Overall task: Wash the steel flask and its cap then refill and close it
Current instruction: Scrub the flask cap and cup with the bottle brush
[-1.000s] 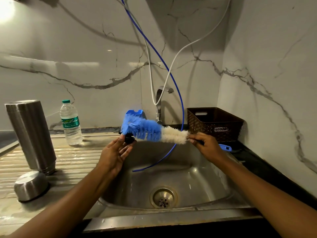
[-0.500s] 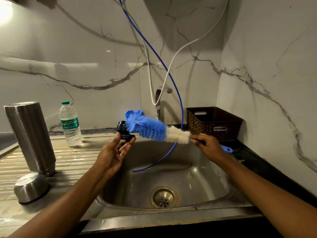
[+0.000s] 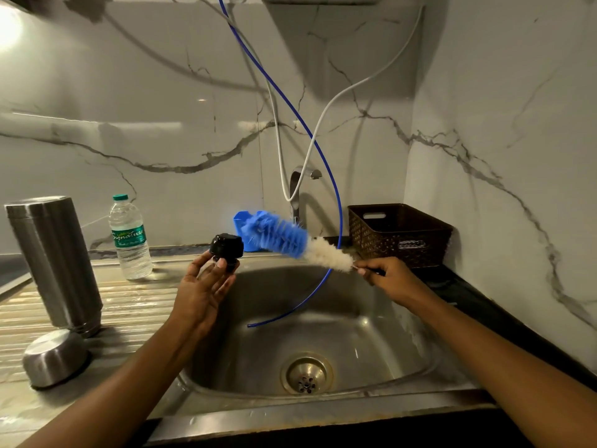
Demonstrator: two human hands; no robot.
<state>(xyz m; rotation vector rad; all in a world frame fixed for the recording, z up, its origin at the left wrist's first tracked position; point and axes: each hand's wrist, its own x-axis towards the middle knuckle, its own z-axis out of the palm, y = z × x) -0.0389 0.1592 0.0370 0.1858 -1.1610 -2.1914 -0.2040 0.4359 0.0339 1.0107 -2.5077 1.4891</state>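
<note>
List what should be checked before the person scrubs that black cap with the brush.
1. Cap secure: the left hand pinches the black cap at its fingertips: ok.
2. Tool secure: the right hand grips the brush at its handle end: ok.
3. Brush touching cap: close beside it, contact cannot tell.
4. Water running from the tap: none visible, not ok.
5. Soap on the brush: cannot tell.
6. Room to work: the flask stands on the draining board, apart from both hands: ok.

Cut by the top edge: blue tube. Hidden in the right hand: bottle brush handle. Half covered by bristles: blue holder. Unreadable: basket label.
</note>
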